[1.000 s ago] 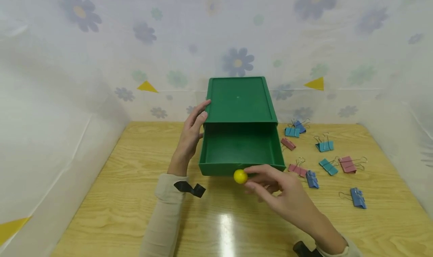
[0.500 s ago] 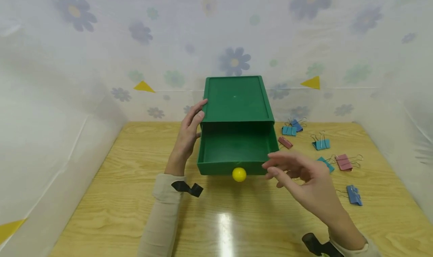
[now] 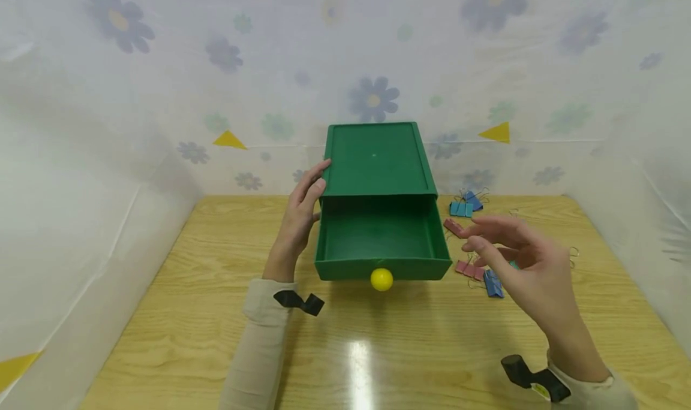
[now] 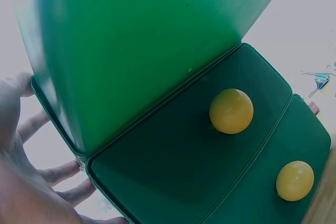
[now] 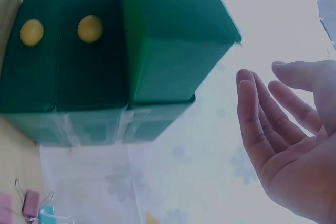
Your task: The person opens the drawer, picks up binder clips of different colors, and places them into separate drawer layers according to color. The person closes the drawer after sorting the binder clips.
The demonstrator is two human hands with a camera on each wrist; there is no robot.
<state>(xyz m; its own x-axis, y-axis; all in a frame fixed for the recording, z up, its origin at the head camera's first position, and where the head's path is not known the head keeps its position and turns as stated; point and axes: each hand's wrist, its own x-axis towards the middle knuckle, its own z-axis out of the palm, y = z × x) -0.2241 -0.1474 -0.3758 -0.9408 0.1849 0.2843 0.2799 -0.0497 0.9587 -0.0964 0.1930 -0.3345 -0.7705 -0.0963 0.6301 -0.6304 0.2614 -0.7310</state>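
Note:
A green drawer cabinet (image 3: 375, 158) stands on the table, its top drawer (image 3: 378, 233) pulled out and bare inside. A round yellow knob (image 3: 381, 280) sits on that drawer's front. Below, two pushed-in drawers carry yellow knobs, an upper knob (image 4: 231, 111) and a lower knob (image 4: 295, 181), in the left wrist view. My left hand (image 3: 297, 224) rests against the cabinet's left side with fingers spread; nothing is gripped. To the right of the drawer, my right hand (image 3: 526, 266) hovers with loosely bent fingers and holds nothing. It covers some of the binder clips.
Several binder clips lie right of the cabinet, among them a blue clip (image 3: 493, 283), a pink clip (image 3: 469, 270) and a teal clip (image 3: 461, 209). A flower-patterned sheet (image 3: 270, 68) closes off the back and sides of the wooden table (image 3: 227, 314).
My right hand has let go of the yellow knob and moved right, away from the drawer, over the binder clips. The drawer stays pulled out. My left hand has kept its place on the cabinet.

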